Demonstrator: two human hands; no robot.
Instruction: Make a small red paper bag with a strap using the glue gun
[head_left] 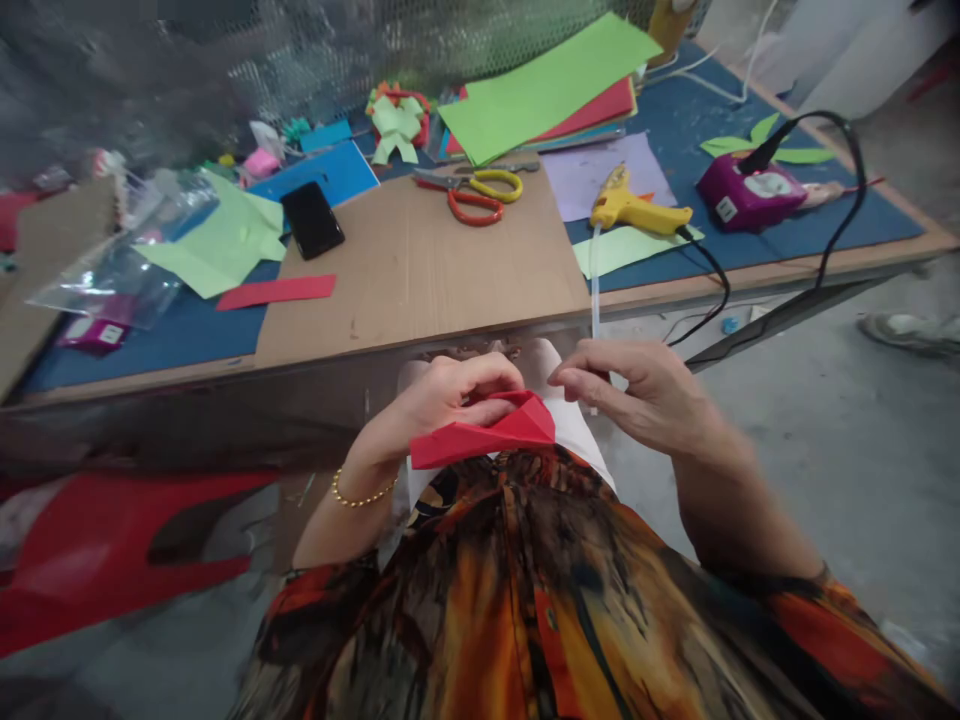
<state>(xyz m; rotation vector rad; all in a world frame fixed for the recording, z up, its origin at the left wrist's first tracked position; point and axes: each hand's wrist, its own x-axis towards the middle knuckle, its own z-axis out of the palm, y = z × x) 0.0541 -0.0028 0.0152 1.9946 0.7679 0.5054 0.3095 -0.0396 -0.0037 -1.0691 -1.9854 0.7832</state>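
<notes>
Left grip (pixel 465 400) pinches one folded red paper (pixel 499 432) over the lap, fingers tucked into the fold; right grip (pixel 637 395) is just to its right, apart from the paper, thumb and forefinger drawn close, can't tell if fully closed or around anything. Labels: white patches on two purple items, a power cube (pixel 739 205) ahead-right of the right grip and a box (pixel 94 340) far left of the left grip; print too small to read. Counts, ahead of the grips: one scissors (pixel 463 182), one yellow glue gun (pixel 645 213); ahead-left of left grip: one black phone (pixel 312 220), one red paper strip (pixel 277 292). Blue-topped desk (pixel 705 115), cardboard sheet (pixel 420 280) directly ahead of left grip. Grey floor (pixel 817 430) right of right grip; red bag (pixel 97 540) low left of left grip.
</notes>
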